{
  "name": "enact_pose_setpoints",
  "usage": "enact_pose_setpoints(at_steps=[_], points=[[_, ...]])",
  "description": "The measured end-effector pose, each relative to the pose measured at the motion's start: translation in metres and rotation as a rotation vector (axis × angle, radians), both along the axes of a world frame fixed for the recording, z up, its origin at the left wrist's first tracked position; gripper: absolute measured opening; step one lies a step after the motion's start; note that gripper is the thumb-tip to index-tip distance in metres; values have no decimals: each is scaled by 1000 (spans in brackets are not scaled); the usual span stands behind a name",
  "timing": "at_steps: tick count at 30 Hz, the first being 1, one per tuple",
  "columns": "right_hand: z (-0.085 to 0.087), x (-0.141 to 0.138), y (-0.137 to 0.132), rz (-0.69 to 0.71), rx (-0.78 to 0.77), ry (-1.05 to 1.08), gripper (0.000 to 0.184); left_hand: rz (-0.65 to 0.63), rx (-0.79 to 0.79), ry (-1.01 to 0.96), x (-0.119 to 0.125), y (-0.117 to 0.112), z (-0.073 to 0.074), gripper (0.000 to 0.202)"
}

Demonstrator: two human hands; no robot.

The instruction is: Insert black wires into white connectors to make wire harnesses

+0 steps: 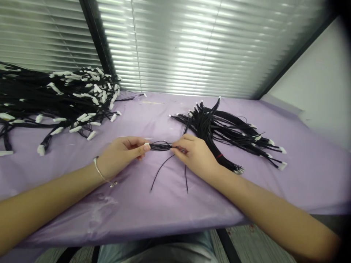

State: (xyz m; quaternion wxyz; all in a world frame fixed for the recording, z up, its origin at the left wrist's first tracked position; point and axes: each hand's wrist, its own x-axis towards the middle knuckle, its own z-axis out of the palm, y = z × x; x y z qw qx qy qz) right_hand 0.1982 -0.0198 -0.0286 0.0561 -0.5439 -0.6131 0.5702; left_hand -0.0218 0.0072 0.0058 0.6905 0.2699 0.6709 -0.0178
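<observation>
A black wire harness (160, 146) stretches between my two hands, a little above the purple table cover. My left hand (127, 149) pinches its white connector (147, 147) between thumb and fingers. Further along, my right hand (196, 151) grips the bundled wires, closed around them. Two loose wire ends hang down below my right hand onto the cover, one curving left. Part of the harness is hidden behind the right hand. Just beyond that hand lies a bundle of black wires (204, 128) with small white connectors, tied with a red band (219, 156).
A large heap of black harnesses (35, 98) with white connectors fills the left back of the table. More harness ends (263, 142) fan out to the right. Window blinds (178, 47) rise behind the table, whose purple cover (153, 226) ends in front of my lap.
</observation>
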Motion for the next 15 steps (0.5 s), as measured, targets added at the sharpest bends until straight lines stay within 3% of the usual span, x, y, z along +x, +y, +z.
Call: enact_pose_setpoints(at_steps=[5, 11, 15], points=[[-2, 0, 2, -110, -56, 107, 9, 96, -108, -78, 4, 1, 4, 19], [-2, 11, 7, -132, 24, 186, 10, 409, -269, -66, 8, 2, 3, 11], [1, 15, 10, -122, -9, 99, 10, 528, -313, 1, 9, 3, 0, 13]])
